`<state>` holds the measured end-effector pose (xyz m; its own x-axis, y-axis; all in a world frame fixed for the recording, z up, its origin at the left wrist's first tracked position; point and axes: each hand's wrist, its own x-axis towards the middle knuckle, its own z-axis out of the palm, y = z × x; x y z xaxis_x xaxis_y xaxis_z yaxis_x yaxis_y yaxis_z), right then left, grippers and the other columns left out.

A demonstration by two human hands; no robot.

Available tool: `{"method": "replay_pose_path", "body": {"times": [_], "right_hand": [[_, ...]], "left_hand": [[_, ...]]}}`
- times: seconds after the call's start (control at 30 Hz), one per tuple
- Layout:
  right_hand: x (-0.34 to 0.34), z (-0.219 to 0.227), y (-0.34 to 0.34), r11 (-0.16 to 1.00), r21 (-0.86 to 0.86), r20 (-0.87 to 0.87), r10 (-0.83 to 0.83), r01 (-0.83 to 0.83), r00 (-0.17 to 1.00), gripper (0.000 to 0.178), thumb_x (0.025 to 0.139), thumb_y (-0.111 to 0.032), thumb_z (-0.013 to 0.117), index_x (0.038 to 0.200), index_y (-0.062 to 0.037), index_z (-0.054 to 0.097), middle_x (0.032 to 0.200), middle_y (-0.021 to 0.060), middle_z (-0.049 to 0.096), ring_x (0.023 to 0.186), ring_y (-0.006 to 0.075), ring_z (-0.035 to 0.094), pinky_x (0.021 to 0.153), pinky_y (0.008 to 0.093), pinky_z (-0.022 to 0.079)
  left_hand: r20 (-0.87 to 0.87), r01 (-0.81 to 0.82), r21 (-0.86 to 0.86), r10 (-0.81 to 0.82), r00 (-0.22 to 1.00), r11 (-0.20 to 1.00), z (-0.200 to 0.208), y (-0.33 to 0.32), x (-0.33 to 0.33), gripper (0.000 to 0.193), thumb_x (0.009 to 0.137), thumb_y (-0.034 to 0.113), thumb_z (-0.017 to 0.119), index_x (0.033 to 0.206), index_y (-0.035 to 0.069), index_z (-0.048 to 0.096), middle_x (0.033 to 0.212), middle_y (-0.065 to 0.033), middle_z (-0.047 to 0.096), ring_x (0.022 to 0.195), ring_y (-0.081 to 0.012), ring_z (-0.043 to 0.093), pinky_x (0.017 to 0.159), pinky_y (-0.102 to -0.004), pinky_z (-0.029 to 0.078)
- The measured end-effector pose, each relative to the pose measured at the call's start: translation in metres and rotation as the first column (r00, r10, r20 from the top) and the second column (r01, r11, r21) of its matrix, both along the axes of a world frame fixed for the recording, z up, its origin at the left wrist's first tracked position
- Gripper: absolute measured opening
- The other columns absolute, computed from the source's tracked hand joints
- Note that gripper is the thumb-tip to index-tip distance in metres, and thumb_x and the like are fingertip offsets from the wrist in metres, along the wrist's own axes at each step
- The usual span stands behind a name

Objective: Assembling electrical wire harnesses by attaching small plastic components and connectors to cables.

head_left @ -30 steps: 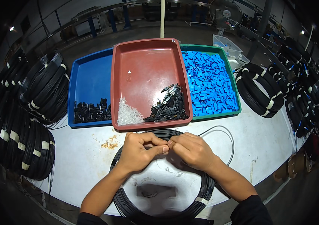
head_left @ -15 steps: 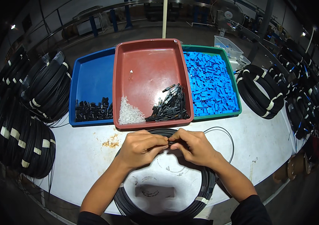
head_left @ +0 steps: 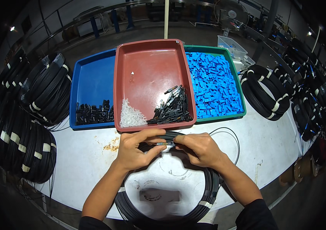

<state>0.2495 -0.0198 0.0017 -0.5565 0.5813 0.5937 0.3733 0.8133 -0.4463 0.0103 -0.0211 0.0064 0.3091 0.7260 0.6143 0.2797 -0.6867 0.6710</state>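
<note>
Our left hand [head_left: 132, 151] has raised its forefinger since half a second ago, and a small plug [head_left: 166, 144], then mostly covered by fingertips, now shows between our hands. We take this as a change of grip, with the handwork on the plug unfinished.

Our left thumb steadies the plug from six o'clock, its forefinger standing clear; our right hand [head_left: 201, 147] pinches near the three o'clock end, though its fingertips hide the exact hold. The plug lies above the twelve o'clock part of a cable ring [head_left: 212, 184], smooth, black and many-stranded, bound with pale tape [head_left: 206, 204]. It glints grey, with a yellowish middle.

Beyond, at twelve, a glossy red plastic tray [head_left: 151, 65] holds clear, gravel-like bits [head_left: 130, 116] and slim dark plugs [head_left: 172, 107]. At eleven, a blue tray [head_left: 94, 80] carries chunky black pieces [head_left: 94, 113]; at one, a green tray [head_left: 237, 78] brims with flat blue clips [head_left: 213, 84].
</note>
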Motion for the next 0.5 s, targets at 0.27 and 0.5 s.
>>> {"method": "replay_pose_path", "body": {"times": [0.27,0.5], "right_hand": [[0.002,-0.002,0.003,0.996,0.066,0.091,0.049,-0.055,0.995,0.047,0.075,-0.001,0.07,0.121,-0.0101,0.069,0.096,0.0076,0.071,0.074,0.0274,0.07,0.061,0.0369,0.057],[0.0,0.001,0.001,1.0,-0.017,0.169,0.02,-0.018,0.985,0.053,0.073,0.0,0.068,0.123,-0.0155,0.07,0.096,0.005,0.069,0.072,0.0269,0.069,0.058,0.0377,0.056]], "left_hand": [[-0.031,0.038,-0.033,-0.039,0.999,0.999,-0.002,0.0,-0.005,0.051,0.079,0.002,0.085,0.122,0.001,0.057,0.089,-0.0102,0.078,0.085,-0.0199,0.078,0.076,-0.0267,0.06],[0.04,0.034,0.105,-0.039,0.998,0.994,-0.019,0.003,-0.005,0.043,0.077,-0.003,0.085,0.109,0.001,0.057,0.085,-0.0082,0.074,0.08,-0.0186,0.078,0.067,-0.0269,0.061]]}}
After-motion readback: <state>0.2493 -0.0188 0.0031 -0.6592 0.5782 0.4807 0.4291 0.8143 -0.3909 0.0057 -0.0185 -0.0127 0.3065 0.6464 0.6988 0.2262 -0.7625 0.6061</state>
